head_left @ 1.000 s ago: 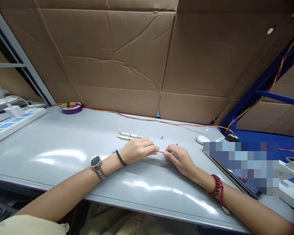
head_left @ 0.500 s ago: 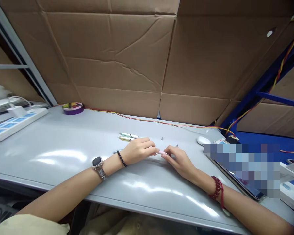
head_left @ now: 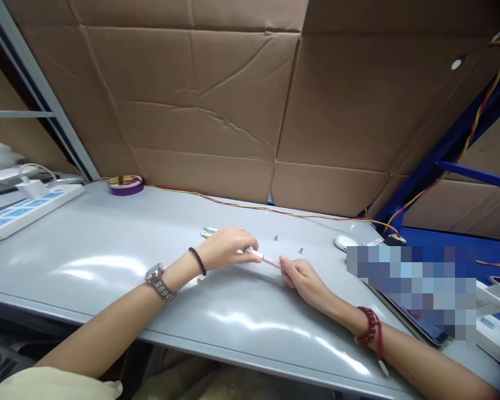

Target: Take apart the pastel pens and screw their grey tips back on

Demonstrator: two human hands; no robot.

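Observation:
A pink and white pen (head_left: 270,261) is held above the table between my two hands. My left hand (head_left: 227,247) pinches its white end, and my right hand (head_left: 306,280) has its fingers closed round the pink end. Behind my left hand lie a green pen (head_left: 210,229) and a yellow pen (head_left: 206,235), mostly covered by it. Two small grey cone-shaped pieces, one nearer the middle (head_left: 275,238) and one farther right (head_left: 300,250), rest on the table beyond my right hand.
On the grey table (head_left: 108,239) a purple round tape roll (head_left: 126,186) sits at the back left, near a white power strip (head_left: 29,214). Thin wires (head_left: 233,204) run along the back edge. At right are a white mouse (head_left: 345,243) and a blurred-out dark flat device (head_left: 431,330).
My hands have shifted slightly and more of the pink and white pen shows between them. My right fingers have curled round its pink end. The farther-right cone-shaped piece is now uncovered.

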